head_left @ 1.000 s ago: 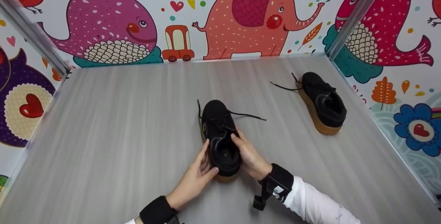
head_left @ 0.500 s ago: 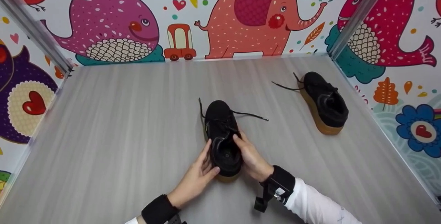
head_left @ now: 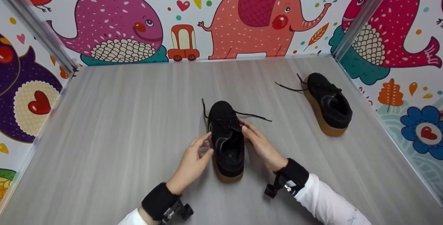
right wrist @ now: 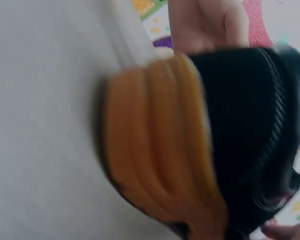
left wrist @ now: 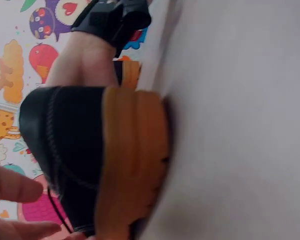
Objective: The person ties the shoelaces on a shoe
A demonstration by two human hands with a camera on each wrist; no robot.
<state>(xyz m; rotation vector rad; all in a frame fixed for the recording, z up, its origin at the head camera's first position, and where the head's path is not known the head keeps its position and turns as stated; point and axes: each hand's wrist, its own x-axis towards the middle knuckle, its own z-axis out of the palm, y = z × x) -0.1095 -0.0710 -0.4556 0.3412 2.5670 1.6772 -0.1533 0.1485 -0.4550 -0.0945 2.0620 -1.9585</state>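
A black shoe (head_left: 226, 142) with a tan gum sole stands upright on the grey wood-grain surface, toe away from me, its laces undone and trailing from both sides. Beside its left side is my left hand (head_left: 192, 162), thumb and fingers loosely bent, fingertips right at the upper. My right hand (head_left: 264, 145) lies along the opposite side, fingertips close to the lace area. Both wrist views show the shoe's heel and thick sole (left wrist: 135, 155) up close; in the left wrist view, my left fingers (left wrist: 20, 190) are apart from the upper.
A second black shoe (head_left: 328, 104), matching the first, stands at the back right with its laces (head_left: 290, 87) spread leftward. Printed cartoon walls (head_left: 187, 17) enclose the surface (head_left: 138, 114) at the back and both sides, with metal strips at the corners.
Both hands have loosened from the shoe's heel and sides and slid forward a little; the left has drawn off to the left, the right outward. The shoe stays in place.
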